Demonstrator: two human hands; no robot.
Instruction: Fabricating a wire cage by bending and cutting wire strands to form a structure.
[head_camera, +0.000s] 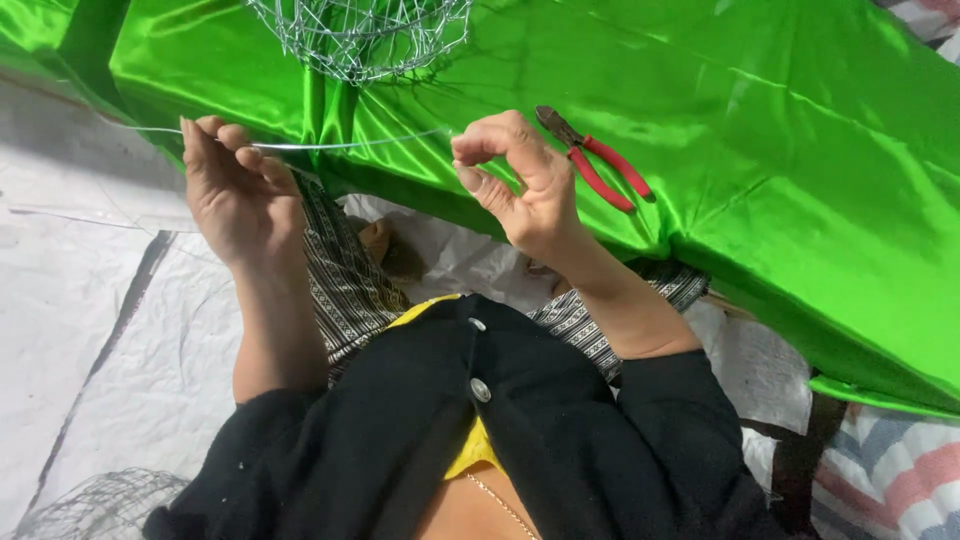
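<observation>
You've got a thin springy wire (350, 145) pinched taut between left hand (235, 190) at 10 o'clock and right hand (515, 180) at 12, fingers closed on it, light but pokey, grip near ends, red-handled pliers (595, 160) at 1 o'clock.

A shiny green cloth (800, 130) is spread across the upper part of the view, creased and brightly lit. White sheeting (90, 330) is laid over the floor on the left — a dark seam is seen running through it. A striped fabric (890, 475) is glimpsed at lower right.
</observation>
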